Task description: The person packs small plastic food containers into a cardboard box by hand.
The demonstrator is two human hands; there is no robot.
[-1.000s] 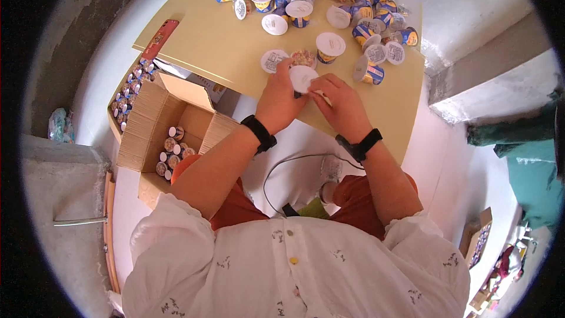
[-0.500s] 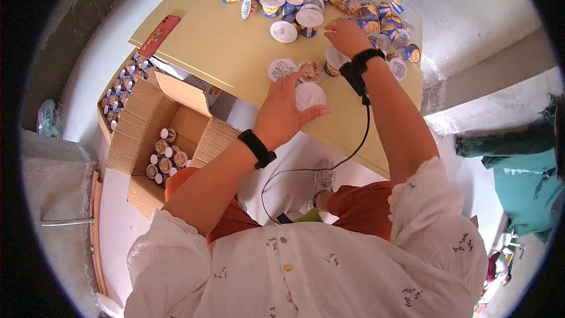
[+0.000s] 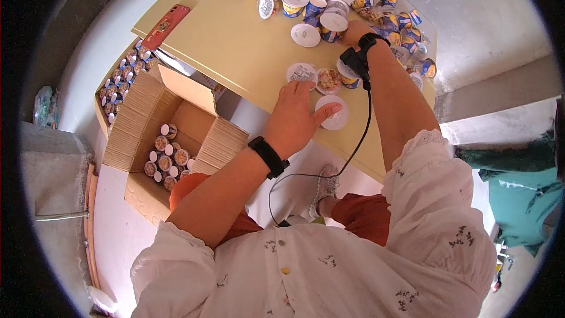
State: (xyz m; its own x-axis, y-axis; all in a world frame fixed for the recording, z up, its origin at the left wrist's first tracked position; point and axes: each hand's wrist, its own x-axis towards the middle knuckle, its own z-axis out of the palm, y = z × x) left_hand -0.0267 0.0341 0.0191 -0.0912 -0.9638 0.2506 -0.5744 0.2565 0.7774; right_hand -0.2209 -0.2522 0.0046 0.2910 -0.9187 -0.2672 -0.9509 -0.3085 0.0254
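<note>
My left hand (image 3: 294, 116) is over the near part of the table, thumb and fingers apart. Its fingertips reach the edge of a white lid with grey print (image 3: 301, 73), while the thumb lies over the rim of a plain white lid (image 3: 333, 119). Between these and the right forearm stands a cup with pinkish-yellow contents (image 3: 328, 80). Beside it, a blue-and-yellow cup (image 3: 349, 81) is partly covered by the wrist device. My right hand (image 3: 355, 33) is at the edge of the cup pile, close to a white-lidded cup (image 3: 333, 22); its fingertips are hidden.
A heap of blue-and-yellow cups (image 3: 294, 3) covers the table's far side. A red phone (image 3: 166, 27) lies at the left edge. Below, an open cardboard box (image 3: 150, 168) holds several cups, with another filled box (image 3: 120, 82) behind. A black cable (image 3: 353, 153) runs from my right wrist.
The view has shifted, so the table items appear farther right. My left hand has loosened from around the plain white lid and moved toward the printed one. My right hand has moved in against the pile.
</note>
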